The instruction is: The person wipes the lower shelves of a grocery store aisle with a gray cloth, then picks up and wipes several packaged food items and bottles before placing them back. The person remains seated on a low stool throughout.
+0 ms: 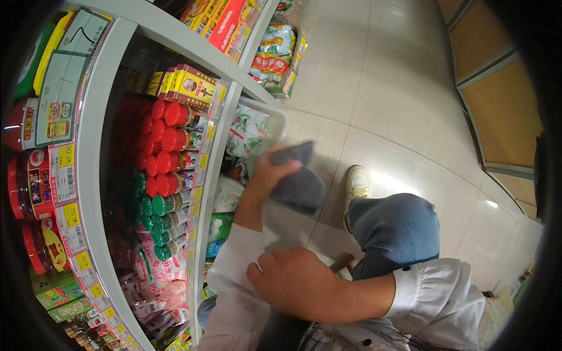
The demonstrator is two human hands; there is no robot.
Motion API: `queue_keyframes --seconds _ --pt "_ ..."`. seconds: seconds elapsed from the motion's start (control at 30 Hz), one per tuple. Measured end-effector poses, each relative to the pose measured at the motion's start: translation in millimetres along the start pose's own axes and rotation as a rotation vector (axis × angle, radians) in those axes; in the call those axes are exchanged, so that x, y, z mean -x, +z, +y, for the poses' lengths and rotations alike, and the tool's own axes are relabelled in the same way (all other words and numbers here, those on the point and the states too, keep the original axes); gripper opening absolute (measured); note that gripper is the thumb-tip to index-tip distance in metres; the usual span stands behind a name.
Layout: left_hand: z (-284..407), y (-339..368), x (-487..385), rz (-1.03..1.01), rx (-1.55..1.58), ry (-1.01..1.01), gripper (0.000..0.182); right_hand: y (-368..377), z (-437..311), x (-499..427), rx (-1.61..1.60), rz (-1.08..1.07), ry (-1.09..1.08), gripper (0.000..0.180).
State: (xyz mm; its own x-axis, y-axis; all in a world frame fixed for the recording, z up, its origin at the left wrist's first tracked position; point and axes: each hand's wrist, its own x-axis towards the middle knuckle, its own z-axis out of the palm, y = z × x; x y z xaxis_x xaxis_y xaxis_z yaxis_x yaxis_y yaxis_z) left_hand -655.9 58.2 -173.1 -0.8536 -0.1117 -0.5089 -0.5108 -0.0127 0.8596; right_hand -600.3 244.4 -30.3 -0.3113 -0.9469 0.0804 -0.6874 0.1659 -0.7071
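My left hand (265,171) grips a folded dark grey cloth (299,191), with the thumb across its near face. It is slightly blurred and hangs beside the lower shelf edge, above the tiled floor. My right hand (296,281) lies over the white left sleeve (235,259), back of the hand upward and fingers curled. Its palm is hidden, so whether it pinches the sleeve does not show. Left of the hands, a shelf holds red-capped jars (169,139) and green-capped jars (163,223) in rows.
Yellow boxes (193,85) stand above the jars, and pink bags (162,263) lie below them. A translucent bin (281,118) with packets sits low by the shelf. Price tags line the shelf edge (215,145). A carton of packets (285,79) and tan panels (500,109) flank the aisle.
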Motion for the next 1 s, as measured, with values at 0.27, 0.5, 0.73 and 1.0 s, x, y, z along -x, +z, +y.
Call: queue_keyframes --seconds 0.27,0.5,0.73,1.0 --pt "-56.6 -60.6 -98.6 0.534 0.017 0.182 0.091 0.5 -7.0 -3.5 -0.019 -0.079 0.009 0.014" --pt "-45.6 -30.5 -142.4 0.071 -0.552 -0.061 0.116 -4.3 0.9 -3.2 -0.027 -0.079 0.062 0.016" --pt "-48.9 -47.3 -147.5 0.000 -0.632 -0.230 0.091 -5.9 -1.6 -4.4 -0.024 -0.050 0.062 0.014" --pt "-32.3 -39.7 -89.3 0.403 0.201 0.146 0.064 3.0 5.6 -3.2 0.004 -0.020 0.066 0.010"
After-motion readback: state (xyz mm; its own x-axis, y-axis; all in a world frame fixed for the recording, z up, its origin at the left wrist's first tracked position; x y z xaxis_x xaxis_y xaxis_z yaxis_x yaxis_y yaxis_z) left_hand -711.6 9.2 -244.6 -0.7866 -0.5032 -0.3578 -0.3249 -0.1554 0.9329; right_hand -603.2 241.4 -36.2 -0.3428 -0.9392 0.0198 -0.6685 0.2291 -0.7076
